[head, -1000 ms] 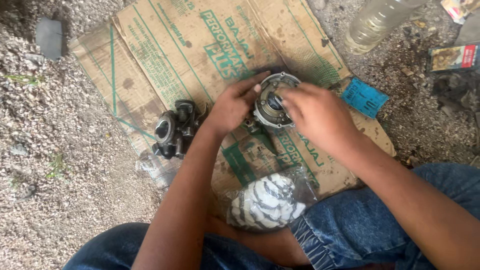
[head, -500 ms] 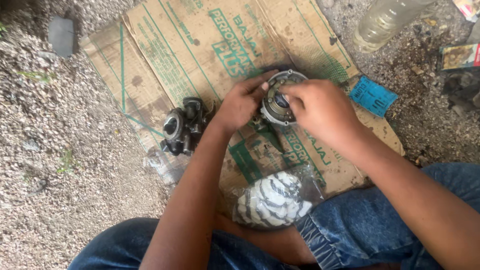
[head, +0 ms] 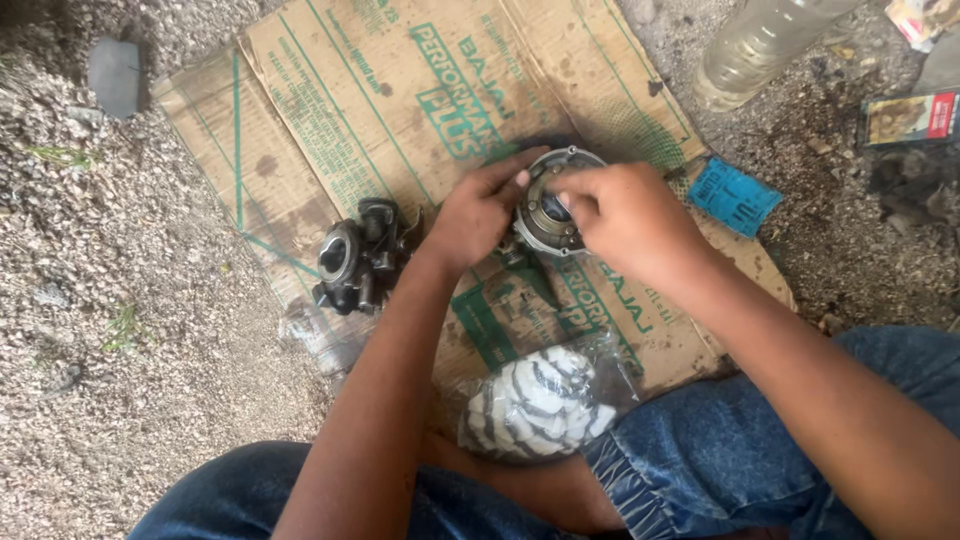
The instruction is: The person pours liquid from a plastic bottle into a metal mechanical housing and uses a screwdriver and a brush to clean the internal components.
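Both hands on a round metal part

The left hand [head: 478,212] grips the round metal part [head: 550,205] by its left rim; the right hand [head: 625,215] pinches its top, fingers curled. It sits mid-scene over flattened cardboard [head: 330,110]. A dark carburetor-like piece [head: 355,255] lies to the left, a bagged striped bundle [head: 535,400] nearer.

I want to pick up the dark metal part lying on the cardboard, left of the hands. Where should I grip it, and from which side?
Probably grip the dark metal part across its narrower middle body, coming from above and from the left side. It lies loose on the cardboard, with its round opening facing up, and its knobbly right end points toward the left hand, so that side is crowded.
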